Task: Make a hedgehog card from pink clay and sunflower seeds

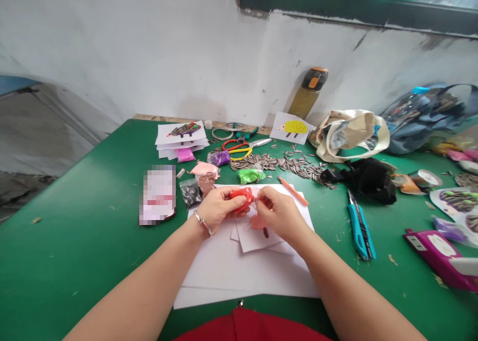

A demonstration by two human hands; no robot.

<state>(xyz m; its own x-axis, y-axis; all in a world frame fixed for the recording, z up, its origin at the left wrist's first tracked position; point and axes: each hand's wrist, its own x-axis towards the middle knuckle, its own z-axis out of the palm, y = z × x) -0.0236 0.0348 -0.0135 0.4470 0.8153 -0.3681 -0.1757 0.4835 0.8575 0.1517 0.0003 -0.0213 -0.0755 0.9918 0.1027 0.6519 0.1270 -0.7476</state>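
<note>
My left hand [219,209] and my right hand [278,214] pinch a lump of red modelling clay [241,199] between them, with fingers closed around it. A thin strand seems to stretch towards my right fingers. Below my hands lies a white card [257,239] with a small pink clay shape and a brown stem mark, on larger white paper sheets [242,276]. A metal bangle [203,223] circles my left wrist. Near my left hand are pink clay [203,170], brown clay [206,183] and a bag of dark seeds [191,193]. An orange stick [293,190] lies beyond my right hand.
Sunflower seeds [280,165] spread across the green table [74,246] beyond the paper, near scissors [239,146] and green clay [251,175]. A blue craft knife [360,226] lies right, by black cloth [368,180]. A pixelated phone [158,195] lies left. A wall backs the table.
</note>
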